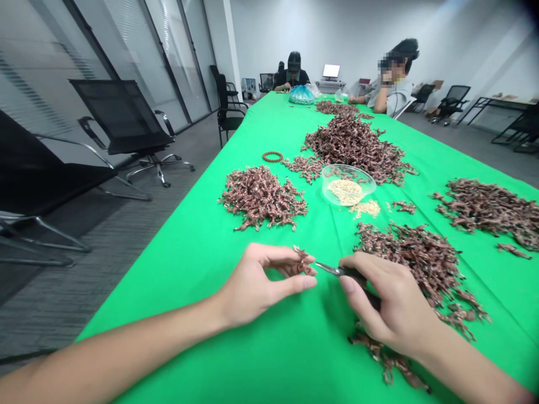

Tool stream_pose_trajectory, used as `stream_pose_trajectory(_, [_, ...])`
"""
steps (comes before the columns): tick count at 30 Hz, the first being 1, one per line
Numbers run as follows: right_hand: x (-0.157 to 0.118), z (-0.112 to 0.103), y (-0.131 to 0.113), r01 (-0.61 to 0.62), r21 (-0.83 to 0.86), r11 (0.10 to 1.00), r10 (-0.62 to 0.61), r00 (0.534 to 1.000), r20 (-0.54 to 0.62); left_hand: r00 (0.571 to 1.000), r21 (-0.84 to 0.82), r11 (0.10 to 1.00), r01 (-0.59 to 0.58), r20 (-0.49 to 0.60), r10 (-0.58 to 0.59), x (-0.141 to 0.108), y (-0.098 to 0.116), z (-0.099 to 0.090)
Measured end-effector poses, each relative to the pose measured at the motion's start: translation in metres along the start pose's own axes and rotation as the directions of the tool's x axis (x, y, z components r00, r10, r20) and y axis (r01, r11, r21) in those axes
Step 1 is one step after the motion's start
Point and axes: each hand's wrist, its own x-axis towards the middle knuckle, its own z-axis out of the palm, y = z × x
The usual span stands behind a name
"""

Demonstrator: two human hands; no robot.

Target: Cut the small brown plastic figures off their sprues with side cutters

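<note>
Between the thumb and fingers of my left hand (pixel 263 280) is a small brown animal figurine (pixel 302 262). My right hand (pixel 389 300) grips a pair of pliers (pixel 330 269) with dark handles, and their thin metal tip points left, close beside the figurine. Whether the tip touches it I cannot tell. A pile of brown figurines (pixel 416 258) lies just behind my right hand, and a few loose figurines (pixel 391 359) sit under my right wrist. Another figurine pile (pixel 263 196) stands beyond my left hand.
A clear plastic bowl (pixel 368 182) holds small gold bits, with more gold bits (pixel 366 209) spilled beside it. Behind rises a large figurine heap (pixel 353 143); another pile (pixel 492 210) lies right. A beaded bracelet (pixel 272 157) rests on the green cloth (pixel 202 247). People sit farther along.
</note>
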Motion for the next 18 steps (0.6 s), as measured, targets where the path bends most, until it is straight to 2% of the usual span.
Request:
stream_pose_trajectory(4, [-0.001, 0.0, 0.002, 0.134, -0.213, 0.968, -0.156, 0.983, -0.092, 0.995, -0.08, 0.992, 0.096, -0.005, -0.097, 0.001, -0.002, 0.003])
stream_pose_trajectory(8, [-0.001, 0.0, 0.001, 0.181, -0.324, 0.929, -0.229, 0.967, -0.115, 0.992, -0.097, 0.987, 0.129, 0.022, -0.127, 0.0, 0.002, 0.005])
stream_pose_trajectory(14, [-0.002, 0.007, -0.006, 0.128, -0.327, 0.936, -0.181, 0.974, -0.136, 0.977, -0.185, 0.96, 0.21, 0.02, -0.21, -0.004, 0.004, 0.009])
stream_pose_trajectory(18, [-0.004, 0.011, -0.008, 0.106, -0.346, 0.932, -0.16, 0.978, -0.133, 0.974, -0.216, 0.95, 0.226, 0.035, -0.224, -0.006, 0.002, 0.011])
